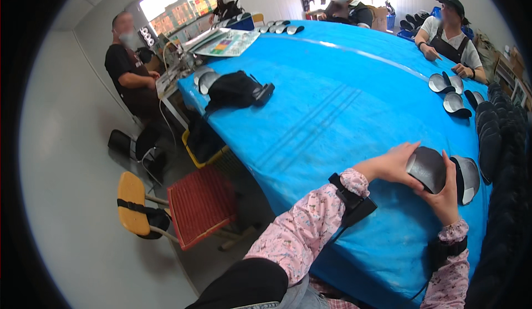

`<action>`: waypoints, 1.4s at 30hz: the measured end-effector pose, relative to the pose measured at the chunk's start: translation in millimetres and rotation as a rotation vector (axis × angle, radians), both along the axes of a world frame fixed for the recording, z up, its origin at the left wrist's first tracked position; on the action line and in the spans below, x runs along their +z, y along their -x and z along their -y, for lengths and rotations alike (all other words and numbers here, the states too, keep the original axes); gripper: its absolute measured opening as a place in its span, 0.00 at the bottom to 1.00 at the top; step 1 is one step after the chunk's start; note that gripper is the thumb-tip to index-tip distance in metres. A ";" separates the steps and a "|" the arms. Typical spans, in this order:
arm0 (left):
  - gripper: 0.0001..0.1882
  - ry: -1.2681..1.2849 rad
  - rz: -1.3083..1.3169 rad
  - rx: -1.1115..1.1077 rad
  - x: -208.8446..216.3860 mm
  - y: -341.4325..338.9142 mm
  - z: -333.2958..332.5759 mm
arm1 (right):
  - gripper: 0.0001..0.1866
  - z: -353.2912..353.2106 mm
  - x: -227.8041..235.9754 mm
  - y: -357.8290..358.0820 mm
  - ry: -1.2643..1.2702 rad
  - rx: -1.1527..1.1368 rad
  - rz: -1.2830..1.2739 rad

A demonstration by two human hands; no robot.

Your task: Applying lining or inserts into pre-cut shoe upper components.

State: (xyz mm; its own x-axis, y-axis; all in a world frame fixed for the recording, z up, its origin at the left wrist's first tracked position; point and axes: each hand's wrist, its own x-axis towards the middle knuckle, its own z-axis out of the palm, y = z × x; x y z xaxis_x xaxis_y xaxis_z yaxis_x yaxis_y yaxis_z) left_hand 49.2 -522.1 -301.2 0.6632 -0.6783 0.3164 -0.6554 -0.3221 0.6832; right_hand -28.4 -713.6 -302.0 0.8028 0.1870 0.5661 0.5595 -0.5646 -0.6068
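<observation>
Between my two hands is a dark grey, dome-shaped piece (426, 169) with a dull sheen and a lighter patch on its left side. My left hand (392, 168) grips its left edge, with fingers over the top and thumb below. From the right and below, my right hand (446, 194) clasps the other edge. The piece is held over the blue-covered table (382, 215). Just right of my right hand lies a similar curved piece (469, 180), silvery grey with a black rim. What lies under the held piece is hidden.
Stacked black curved pieces (489, 140) line the table's right edge. More silvery pieces (454, 104) lie farther up. A black bag (235, 90) rests at the far left edge. A red-seated chair (200, 205) stands left. A co-worker (451, 37) sits far right; others are at the back.
</observation>
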 end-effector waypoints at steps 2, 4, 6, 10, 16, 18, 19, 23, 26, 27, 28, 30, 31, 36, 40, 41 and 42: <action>0.55 -0.014 0.013 -0.045 -9.8 2.5 -1.1 | 0.54 4.0 -10.6 -3.0 0.000 0.018 0.019; 0.54 0.006 0.012 -0.073 -13.0 6.4 -0.4 | 0.58 7.4 -20.5 -3.5 0.053 0.039 0.026; 0.53 0.098 -0.042 -0.073 -20.2 9.8 -1.5 | 0.58 5.7 -16.4 1.9 0.072 0.031 -0.016; 0.17 0.703 0.040 0.323 54.7 29.2 -36.6 | 0.49 9.5 -12.1 -4.3 0.118 -0.040 0.037; 0.37 0.913 0.086 -0.011 175.7 84.4 -135.8 | 0.50 -2.0 -2.4 -13.3 0.148 -0.066 0.079; 0.38 0.887 0.148 -0.134 175.1 86.5 -129.3 | 0.50 3.1 -5.9 -13.9 0.160 -0.068 0.053; 0.38 0.887 0.128 -0.187 176.5 94.4 -119.9 | 0.50 -1.5 -5.6 -11.9 0.154 -0.058 0.051; 0.26 0.569 -0.003 0.029 129.0 46.7 -54.9 | 0.49 7.5 -10.4 -7.1 0.162 -0.090 0.083; 0.17 0.380 -0.286 0.044 96.1 27.7 -16.9 | 0.49 0.2 -9.4 -2.7 0.121 -0.080 0.057; 0.17 0.372 -0.281 0.042 76.2 19.5 -12.4 | 0.49 -2.6 -7.1 -2.7 0.104 -0.084 0.049; 0.24 0.369 -0.240 0.030 52.8 9.2 -7.4 | 0.49 -3.6 -6.9 -3.3 0.099 -0.097 0.055; 0.39 0.272 -0.212 -0.045 23.9 -3.0 -1.1 | 0.48 4.4 -6.6 -2.0 0.068 -0.084 0.033; 0.46 0.165 -0.228 -0.090 14.2 -4.0 -6.5 | 0.48 5.6 -6.9 -1.1 0.060 -0.107 0.028; 0.53 0.296 -0.519 -0.147 14.0 -2.5 -3.2 | 0.46 5.8 -3.4 -4.5 -0.065 -0.069 0.028; 0.52 0.245 -0.454 -0.211 18.5 -2.0 -3.7 | 0.46 10.5 -3.8 -3.8 -0.075 -0.047 0.025; 0.51 0.180 -0.361 -0.197 16.0 -4.1 -3.4 | 0.46 10.2 -4.8 -4.4 -0.075 -0.053 0.025; 0.49 0.117 -0.267 -0.182 13.5 -5.9 -3.0 | 0.46 10.1 -6.1 -5.2 -0.082 -0.019 -0.006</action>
